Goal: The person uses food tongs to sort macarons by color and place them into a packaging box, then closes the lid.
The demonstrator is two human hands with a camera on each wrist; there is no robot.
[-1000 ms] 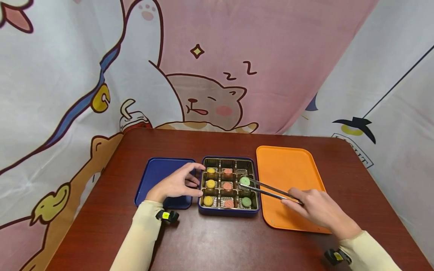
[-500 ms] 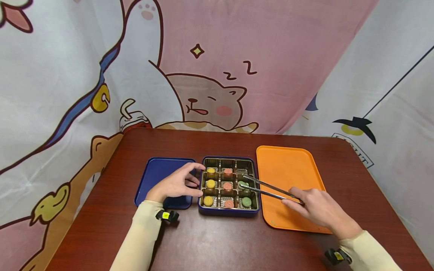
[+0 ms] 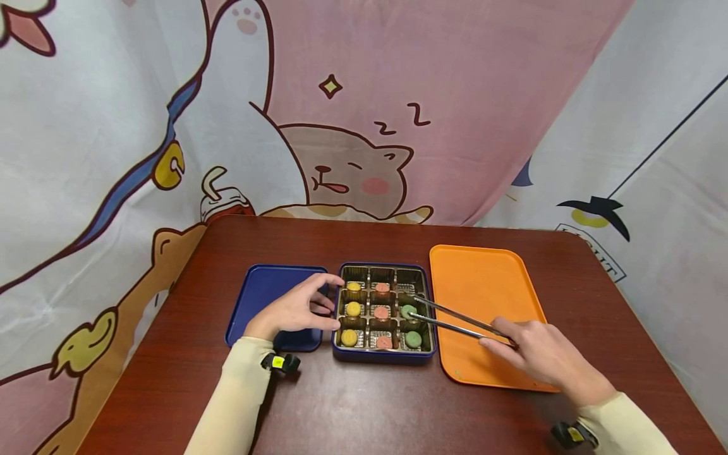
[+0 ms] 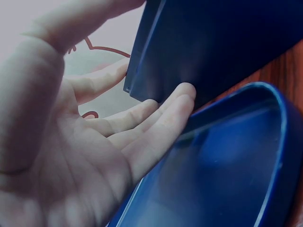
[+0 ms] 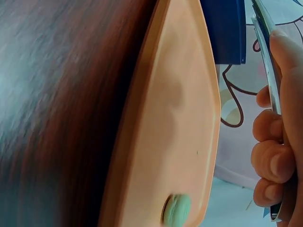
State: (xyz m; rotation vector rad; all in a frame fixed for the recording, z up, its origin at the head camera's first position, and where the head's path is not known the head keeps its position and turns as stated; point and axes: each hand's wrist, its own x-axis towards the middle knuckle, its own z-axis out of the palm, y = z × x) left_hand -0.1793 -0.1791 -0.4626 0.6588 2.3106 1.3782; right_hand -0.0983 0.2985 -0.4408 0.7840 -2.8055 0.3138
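A dark blue tin [image 3: 384,357] with a gold divided insert holds macarons: yellow [image 3: 354,309] in the left column, pink [image 3: 382,313] in the middle, green in the right. My left hand [image 3: 298,308] touches the tin's left side, its fingers extended and thumb near the front corner. My right hand [image 3: 540,354] grips metal tongs [image 3: 455,328]. Their arms stand apart, with the tips over the right column, near the green macaron [image 3: 407,311] in the middle row. Another green macaron [image 3: 413,340] sits in the near right compartment.
The blue lid [image 3: 275,276] lies left of the tin, partly beneath my left hand. An orange tray [image 3: 483,272] stands close on the right. In the right wrist view a green macaron [image 5: 177,210] rests on that tray. A patterned cloth hangs behind the table [image 3: 352,404].
The green macaron, earlier held between the tong tips, now lies in the middle right compartment. The tongs have spread and drawn slightly right with my right hand. My left hand has stayed put.
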